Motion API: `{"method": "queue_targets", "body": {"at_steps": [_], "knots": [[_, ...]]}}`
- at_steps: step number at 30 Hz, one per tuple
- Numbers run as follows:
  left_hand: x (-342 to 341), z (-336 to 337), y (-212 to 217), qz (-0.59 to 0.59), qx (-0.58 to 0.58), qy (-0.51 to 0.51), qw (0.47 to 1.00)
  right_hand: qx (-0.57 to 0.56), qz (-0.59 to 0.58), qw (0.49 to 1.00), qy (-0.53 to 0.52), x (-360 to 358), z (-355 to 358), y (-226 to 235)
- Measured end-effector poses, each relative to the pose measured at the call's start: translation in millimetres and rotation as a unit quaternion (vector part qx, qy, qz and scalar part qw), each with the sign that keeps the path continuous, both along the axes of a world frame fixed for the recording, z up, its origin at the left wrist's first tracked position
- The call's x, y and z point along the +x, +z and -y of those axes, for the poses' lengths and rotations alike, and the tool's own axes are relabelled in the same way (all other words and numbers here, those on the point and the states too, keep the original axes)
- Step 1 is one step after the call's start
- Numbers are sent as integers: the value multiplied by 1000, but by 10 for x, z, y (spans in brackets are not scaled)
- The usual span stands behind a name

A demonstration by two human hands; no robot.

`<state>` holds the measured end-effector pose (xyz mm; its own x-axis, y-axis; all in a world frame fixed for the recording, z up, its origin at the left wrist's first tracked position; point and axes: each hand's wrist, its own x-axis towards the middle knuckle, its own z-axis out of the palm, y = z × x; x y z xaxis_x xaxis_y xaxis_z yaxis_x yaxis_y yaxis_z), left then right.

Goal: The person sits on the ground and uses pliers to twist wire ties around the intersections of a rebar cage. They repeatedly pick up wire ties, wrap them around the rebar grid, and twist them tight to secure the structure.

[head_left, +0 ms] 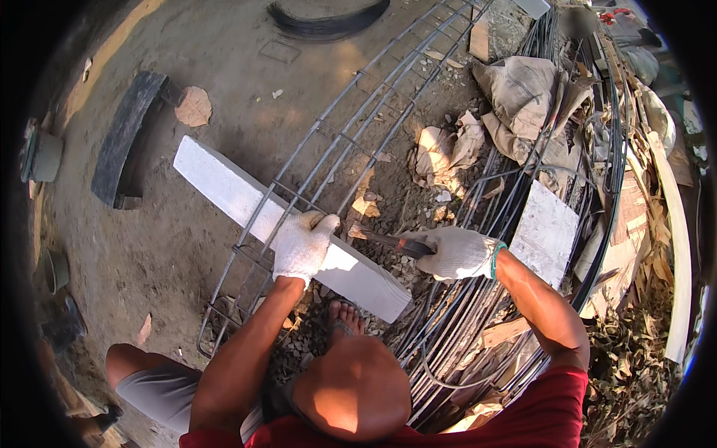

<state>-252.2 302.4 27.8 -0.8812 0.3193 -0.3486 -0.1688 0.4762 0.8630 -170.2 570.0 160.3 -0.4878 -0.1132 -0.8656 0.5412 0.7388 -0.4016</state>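
My left hand [302,244], in a white knit glove, grips a bar of the steel rebar cage [351,127] where it lies across a long white beam [224,187]. To its right, my right hand [457,252], also gloved, holds a small hooked tying tool [396,243] whose tip points left toward the cage. The cage is a long frame of straight bars and square ties running up to the far right. My bare foot [343,317] rests on gravel just below the beam.
More loose bars and bundled wire [485,224] lie to the right, with crumpled paper sacks [523,93], a white slab [545,228] and dry leaves. A dark curved trough [123,138] sits at the left, a wire coil [328,22] at the top.
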Motion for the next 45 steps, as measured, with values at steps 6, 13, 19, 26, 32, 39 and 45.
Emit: {"method": "queue_targets", "body": {"at_steps": [6, 13, 19, 26, 32, 39, 45], "knots": [[3, 1, 110, 37, 9, 4, 999, 27, -10, 999, 46, -35, -34, -120], [-13, 5, 75, 44, 8, -5, 999, -66, 4, 996, -55, 40, -65, -357], [-23, 1, 81, 22, -15, -25, 999, -46, -42, 997, -38, 8, 19, -387], [-19, 2, 98, 30, -15, -13, 999, 61, -205, 971, 109, 13, 38, -537], [-15, -6, 98, 33, 1, -8, 999, -61, -151, 987, 6, 110, -59, -776], [11, -88, 147, 34, -1, 2, 999, -275, 2, 951, -143, 290, -205, -1089], [-14, -8, 97, 36, 1, 3, 999, 100, -311, 941, 83, 193, 95, -576]]}}
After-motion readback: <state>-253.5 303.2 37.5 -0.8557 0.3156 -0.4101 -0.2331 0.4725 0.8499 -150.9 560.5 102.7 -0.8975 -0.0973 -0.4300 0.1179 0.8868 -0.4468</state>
